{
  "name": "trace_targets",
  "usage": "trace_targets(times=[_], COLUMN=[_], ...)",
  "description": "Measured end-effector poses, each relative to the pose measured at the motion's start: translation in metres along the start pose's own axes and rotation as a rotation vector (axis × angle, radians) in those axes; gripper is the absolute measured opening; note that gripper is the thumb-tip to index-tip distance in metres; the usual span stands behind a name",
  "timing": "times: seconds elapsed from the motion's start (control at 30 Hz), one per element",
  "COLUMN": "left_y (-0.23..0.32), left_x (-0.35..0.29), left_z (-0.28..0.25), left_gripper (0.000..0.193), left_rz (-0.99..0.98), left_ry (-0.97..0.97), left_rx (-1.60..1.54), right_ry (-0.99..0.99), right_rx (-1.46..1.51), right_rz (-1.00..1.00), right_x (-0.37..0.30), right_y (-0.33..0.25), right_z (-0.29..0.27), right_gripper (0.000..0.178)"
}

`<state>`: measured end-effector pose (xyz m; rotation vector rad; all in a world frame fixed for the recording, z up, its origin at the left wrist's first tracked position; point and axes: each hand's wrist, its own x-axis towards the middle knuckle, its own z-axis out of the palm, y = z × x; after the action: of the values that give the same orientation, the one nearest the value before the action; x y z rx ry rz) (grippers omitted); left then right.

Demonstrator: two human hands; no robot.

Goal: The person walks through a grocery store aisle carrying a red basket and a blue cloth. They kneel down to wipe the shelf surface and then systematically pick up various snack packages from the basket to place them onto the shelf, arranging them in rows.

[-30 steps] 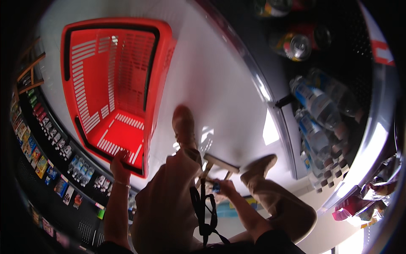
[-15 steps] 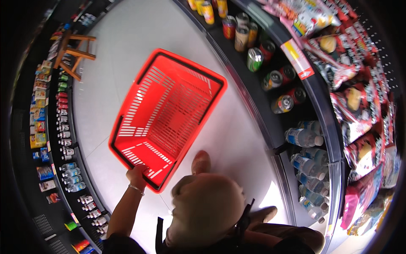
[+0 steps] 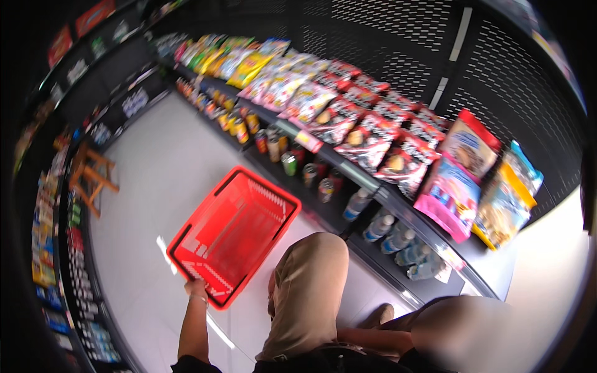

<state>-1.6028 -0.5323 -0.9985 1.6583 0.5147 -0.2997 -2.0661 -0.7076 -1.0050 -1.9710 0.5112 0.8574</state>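
Note:
My left hand [image 3: 196,289] is closed over the near corner of a red plastic shopping basket [image 3: 176,250], gripping its rim. The basket has slotted sides and black handle strips along the rim. Its opening faces up toward me, and nothing lies inside. My right forearm [image 3: 373,339] lies across my lap beside my bent knee [image 3: 311,280]; the hand at its end is hidden behind the leg. Close to the basket's right side, a low shelf holds drink cans [image 3: 289,163] and clear water bottles [image 3: 398,240].
Above the drinks, a shelf carries red-and-black snack bags [image 3: 370,140], a pink bag [image 3: 451,196] and a yellow-edged bag [image 3: 505,199]. A wooden stool [image 3: 92,174] stands at the far left. Packets [image 3: 43,236] and bottles [image 3: 96,342] line the left shelves.
The view has swung toward the right-hand shelves, bringing more snack bags into sight. The basket appears lower in view, with my left hand still on its rim. My right forearm now shows.

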Motion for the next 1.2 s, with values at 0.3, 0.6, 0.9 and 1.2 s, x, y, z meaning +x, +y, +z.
trace_targets(times=[0.3,0.6,0.9,1.2], left_y=[-0.005,0.01,0.062,0.077], left_x=[0.012,-0.032,-0.075,-0.285], left_z=[0.026,0.046,0.086,0.173], left_gripper=[0.051,0.035,0.029,0.064], left_rz=[-0.1,-0.007,0.83,-0.025], left_ry=[-0.136,-0.428,-0.821,-1.334], left_rx=[-0.065,0.098,0.012,0.323], right_ry=[0.237,0.845,0.977,1.014], right_rx=[-0.423,-0.01,0.322,0.933], right_rz=[-0.078,-0.081,-0.189,-0.48], right_x=[-0.13,-0.244,-0.261,-0.291], right_y=[-0.012,-0.01,0.013,0.014], right_z=[-0.144,-0.249,-0.264,-0.276], right_gripper=[0.032,0.058,0.081,0.056])
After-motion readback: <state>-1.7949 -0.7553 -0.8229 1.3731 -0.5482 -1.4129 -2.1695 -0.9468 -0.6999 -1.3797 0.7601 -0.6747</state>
